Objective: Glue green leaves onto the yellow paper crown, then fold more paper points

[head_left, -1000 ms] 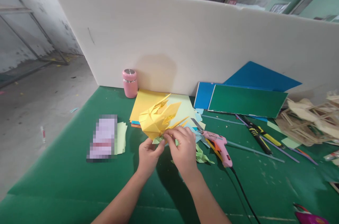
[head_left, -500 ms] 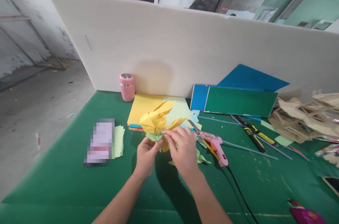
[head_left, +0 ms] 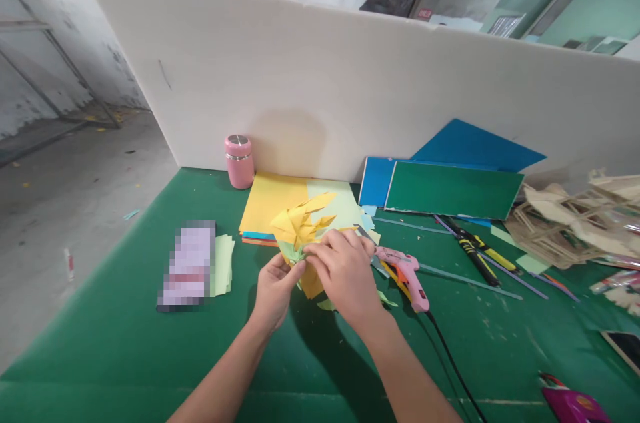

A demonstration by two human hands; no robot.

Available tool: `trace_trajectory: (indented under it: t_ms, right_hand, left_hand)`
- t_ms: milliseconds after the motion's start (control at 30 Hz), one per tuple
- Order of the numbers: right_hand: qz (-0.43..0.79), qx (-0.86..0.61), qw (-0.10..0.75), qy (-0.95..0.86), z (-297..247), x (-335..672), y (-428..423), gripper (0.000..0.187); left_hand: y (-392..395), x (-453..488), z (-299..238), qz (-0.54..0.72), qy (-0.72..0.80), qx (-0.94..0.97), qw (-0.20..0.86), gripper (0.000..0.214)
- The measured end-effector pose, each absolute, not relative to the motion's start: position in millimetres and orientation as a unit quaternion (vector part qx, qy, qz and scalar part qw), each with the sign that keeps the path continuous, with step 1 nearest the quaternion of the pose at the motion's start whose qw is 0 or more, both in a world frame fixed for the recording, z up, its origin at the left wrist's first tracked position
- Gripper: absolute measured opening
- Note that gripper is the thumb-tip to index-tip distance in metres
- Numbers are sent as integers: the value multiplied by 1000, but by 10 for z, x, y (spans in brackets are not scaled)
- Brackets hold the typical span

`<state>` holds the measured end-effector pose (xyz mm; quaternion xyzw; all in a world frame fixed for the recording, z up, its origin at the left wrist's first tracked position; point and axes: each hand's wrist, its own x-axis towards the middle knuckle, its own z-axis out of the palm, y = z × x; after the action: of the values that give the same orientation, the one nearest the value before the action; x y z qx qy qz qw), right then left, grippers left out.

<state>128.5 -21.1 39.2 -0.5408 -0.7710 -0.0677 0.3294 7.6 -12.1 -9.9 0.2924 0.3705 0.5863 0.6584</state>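
A folded yellow paper flower [head_left: 295, 223] with pointed petals is held up over the table, its green paper base [head_left: 291, 252] between my hands. My left hand [head_left: 274, 293] pinches that base from the left, thumb uppermost. From the right, my right hand [head_left: 347, 273] closes its thumb and fingers on the same green part and covers some of the yellow petals. Below and behind the right hand, pieces of green folded paper [head_left: 327, 305] lie on the table, partly hidden. A pink glue gun [head_left: 405, 269] rests just right of my right hand.
Yellow and pale green paper sheets [head_left: 270, 193] lie behind the flower, near a pink flask [head_left: 239, 163]. Leftward are a blurred-out purple item [head_left: 187, 266] and green slips [head_left: 224, 266]. Pliers [head_left: 477, 256], paper strips and a wooden model [head_left: 565, 219] occupy the right. A white board [head_left: 325, 83] stands behind.
The yellow flower has turned and tipped a little to the right between my fingers. My right hand has shifted slightly; both hands keep their pinch on the green base.
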Motion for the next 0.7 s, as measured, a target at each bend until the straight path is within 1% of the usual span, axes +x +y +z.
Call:
trace_trajectory:
  t_ms: [133, 300, 533, 700]
  right_hand:
    - [-75, -527, 316, -785, 385, 1284, -153, 18]
    - [-54, -517, 304, -798, 346, 1310, -108, 17]
    - [-61, -538, 334, -771, 329, 1311, -121, 15]
    - [-30, -553, 349, -756, 335, 1329, -97, 10]
  left_hand:
    - [-126, 68, -96, 580, 368, 293, 665, 36]
    - [-138, 71, -88, 583, 364, 281, 670, 33]
    - [-129, 54, -75, 573, 339, 278, 692, 35]
    - [-135, 8, -79, 576, 328, 275, 696, 34]
